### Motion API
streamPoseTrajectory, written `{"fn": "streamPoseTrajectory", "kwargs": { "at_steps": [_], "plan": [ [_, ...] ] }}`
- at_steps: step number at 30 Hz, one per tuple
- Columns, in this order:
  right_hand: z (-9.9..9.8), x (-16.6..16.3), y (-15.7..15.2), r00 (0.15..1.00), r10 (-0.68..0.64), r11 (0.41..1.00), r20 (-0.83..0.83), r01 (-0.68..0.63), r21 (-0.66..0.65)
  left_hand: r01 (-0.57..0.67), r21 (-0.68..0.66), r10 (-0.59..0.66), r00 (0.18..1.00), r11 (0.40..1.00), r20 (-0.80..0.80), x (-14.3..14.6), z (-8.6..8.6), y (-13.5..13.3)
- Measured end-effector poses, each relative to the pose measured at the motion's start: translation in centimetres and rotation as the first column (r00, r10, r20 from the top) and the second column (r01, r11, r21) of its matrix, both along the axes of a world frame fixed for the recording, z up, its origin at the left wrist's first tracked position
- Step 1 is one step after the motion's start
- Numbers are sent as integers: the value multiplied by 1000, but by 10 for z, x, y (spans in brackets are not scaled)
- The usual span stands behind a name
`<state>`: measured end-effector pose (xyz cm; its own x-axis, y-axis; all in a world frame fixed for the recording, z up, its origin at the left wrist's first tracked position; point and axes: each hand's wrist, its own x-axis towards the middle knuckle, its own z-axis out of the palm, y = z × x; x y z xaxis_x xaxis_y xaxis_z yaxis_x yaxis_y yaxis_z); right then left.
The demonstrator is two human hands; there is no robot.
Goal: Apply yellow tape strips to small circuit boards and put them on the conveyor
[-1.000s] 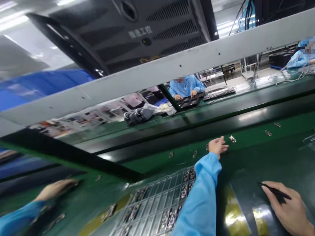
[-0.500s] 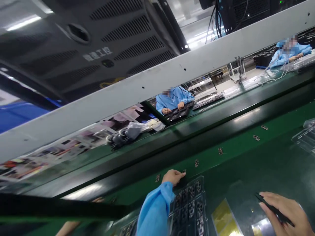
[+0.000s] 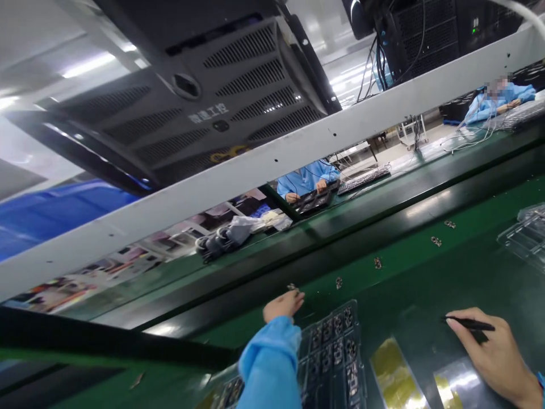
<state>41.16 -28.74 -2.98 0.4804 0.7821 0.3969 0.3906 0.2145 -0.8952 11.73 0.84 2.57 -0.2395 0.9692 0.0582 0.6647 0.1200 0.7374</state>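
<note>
My left hand (image 3: 283,305), in a blue sleeve, reaches over the green belt (image 3: 409,253) with its fingers pinched. A small metal part (image 3: 293,287) shows at its fingertips; the grip itself is partly hidden. Below the wrist lies a clear compartment tray (image 3: 361,363) holding several similar small parts. At the lower right my right hand (image 3: 496,346) is closed around black tweezers (image 3: 479,325), their tip pointing left above the dark green work surface. Near it lie a yellow film sheet (image 3: 394,372) and a clear piece with yellow on it (image 3: 451,392).
Several loose metal parts (image 3: 378,263) are spaced along the belt to the right. Empty-looking clear trays (image 3: 525,236) lie at the right edge. A white beam (image 3: 238,176) and a dark monitor (image 3: 187,113) cross above. Co-workers in blue (image 3: 313,173) sit across the line.
My left hand has moved left along the belt, with a small metal part now at its fingertips. My right hand has shifted slightly up, tweezers turned more level. The view has tilted and shifted.
</note>
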Motion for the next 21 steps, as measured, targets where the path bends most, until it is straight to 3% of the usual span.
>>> {"fn": "streamPoseTrajectory", "kwargs": {
  "at_steps": [4, 7, 9, 11, 13, 15, 16, 18, 21],
  "plan": [
    [5, 8, 1, 969, 139, 969, -205, -176, -175, 43, -47, -23, 936, 998, 351, 4, 13, -42],
    [6, 15, 1, 880, 252, 883, -402, -379, -277, 195, -113, -100, 822, 974, 561, 21, 9, -99],
    [4, 19, 2, 817, 301, 797, -492, -499, -341, 416, -153, -204, 695, 897, 689, 38, 5, -147],
    [2, 20, 3, 780, 338, 720, -527, -575, -390, 629, -207, -359, 649, 750, 671, 57, 1, -198],
    [-1, 21, 4, 767, 369, 671, -524, -611, -420, 803, -187, -625, 566, 566, 538, 76, -8, -243],
    [-3, 21, 5, 762, 401, 642, -509, -630, -437, 896, -103, -865, 444, 432, 231, 92, -22, -277],
    [-5, 21, 6, 761, 416, 635, -498, -635, -440, 922, -87, -923, 383, 378, 40, 99, -30, -288],
    [-6, 22, 7, 757, 438, 628, -484, -643, -438, 939, -135, -919, 266, 315, -290, 110, -44, -302],
    [-7, 22, 8, 756, 453, 629, -473, -647, -431, 906, -284, -847, 133, 315, -515, 119, -55, -308]
  ]
}}
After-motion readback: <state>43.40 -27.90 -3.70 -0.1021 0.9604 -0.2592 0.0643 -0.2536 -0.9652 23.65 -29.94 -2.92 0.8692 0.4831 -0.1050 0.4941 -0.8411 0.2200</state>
